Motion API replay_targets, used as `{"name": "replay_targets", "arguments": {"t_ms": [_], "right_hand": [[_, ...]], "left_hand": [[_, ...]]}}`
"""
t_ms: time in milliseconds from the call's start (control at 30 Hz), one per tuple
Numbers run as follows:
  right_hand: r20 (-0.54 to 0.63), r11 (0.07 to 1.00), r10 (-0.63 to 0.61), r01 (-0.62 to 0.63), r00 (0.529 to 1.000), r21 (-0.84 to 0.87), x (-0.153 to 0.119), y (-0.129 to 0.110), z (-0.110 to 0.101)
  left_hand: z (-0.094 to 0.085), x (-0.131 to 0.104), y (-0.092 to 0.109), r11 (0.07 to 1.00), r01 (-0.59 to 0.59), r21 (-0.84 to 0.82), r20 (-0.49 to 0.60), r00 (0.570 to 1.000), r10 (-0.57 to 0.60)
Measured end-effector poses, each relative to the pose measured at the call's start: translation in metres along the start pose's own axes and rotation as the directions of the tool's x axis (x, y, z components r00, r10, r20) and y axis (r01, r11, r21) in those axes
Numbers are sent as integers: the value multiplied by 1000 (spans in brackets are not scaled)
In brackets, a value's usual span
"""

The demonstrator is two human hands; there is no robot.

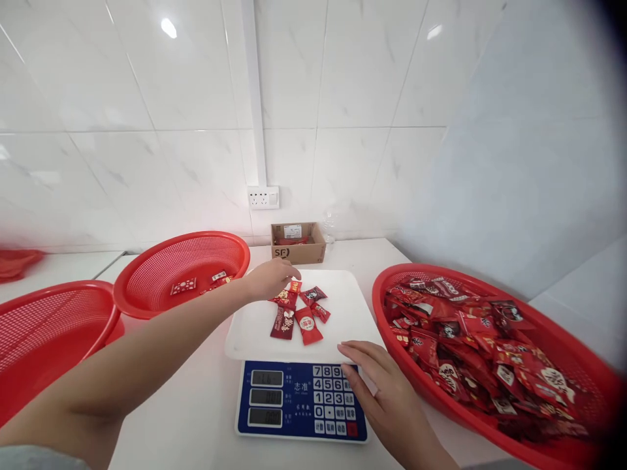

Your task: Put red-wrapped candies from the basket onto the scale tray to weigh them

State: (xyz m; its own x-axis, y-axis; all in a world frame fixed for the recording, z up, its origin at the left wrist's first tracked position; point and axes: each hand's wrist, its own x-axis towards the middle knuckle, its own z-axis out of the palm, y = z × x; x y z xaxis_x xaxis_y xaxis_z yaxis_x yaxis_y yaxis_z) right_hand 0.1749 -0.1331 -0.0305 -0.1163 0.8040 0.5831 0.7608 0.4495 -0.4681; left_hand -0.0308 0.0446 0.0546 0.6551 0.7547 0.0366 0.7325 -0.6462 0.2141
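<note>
Over the far part of the white weighing tray point(340, 307), my left hand point(273, 279) bends downward, its fingertips at a small red-and-yellow wrapped packet point(295, 286); the thumb is hidden. Several other wrapped packets lie close together below it, among them a dark maroon one point(283, 324), a red one with a round pale label point(308, 325) and a dark one point(312, 296). At the tray's near right corner rests my right hand point(377, 382), fingers apart and holding nothing, partly covering the blue keypad panel point(301, 399) of the scale.
To the right, a large red basket point(392, 346) is heaped with red packets. A red mesh basket point(161, 267) at left holds a few packets, beside another red basket point(49, 320). Behind the tray stand a cardboard box point(313, 253) and a wall socket point(263, 197).
</note>
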Motion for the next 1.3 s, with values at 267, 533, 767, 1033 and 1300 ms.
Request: {"name": "replay_targets", "arguments": {"t_ms": [267, 533, 767, 1033, 1300], "right_hand": [[-58, 999, -7, 4, 998, -48, -9, 11, -6], [-74, 999, 4, -7, 997, -40, -3, 14, -11], [29, 998, 55, -54, 998, -31, 14, 9, -9], [246, 991, 79, -50, 966, -121, 69, 12, 20], [386, 979, 96, -16, 918, -205, 90, 9, 37]], "left_hand": [[13, 28, -5, 997, 25, 75, 145, 989, -35], [18, 26, -2, 996, 51, 67, 162, 985, -61], [20, 22, -3, 998, 37, 56, 166, 985, -45], [21, 20, 0, 999, 26, 45, 144, 989, -33], [23, 13, 1, 999, 24, 22, 99, 995, -26]]}}
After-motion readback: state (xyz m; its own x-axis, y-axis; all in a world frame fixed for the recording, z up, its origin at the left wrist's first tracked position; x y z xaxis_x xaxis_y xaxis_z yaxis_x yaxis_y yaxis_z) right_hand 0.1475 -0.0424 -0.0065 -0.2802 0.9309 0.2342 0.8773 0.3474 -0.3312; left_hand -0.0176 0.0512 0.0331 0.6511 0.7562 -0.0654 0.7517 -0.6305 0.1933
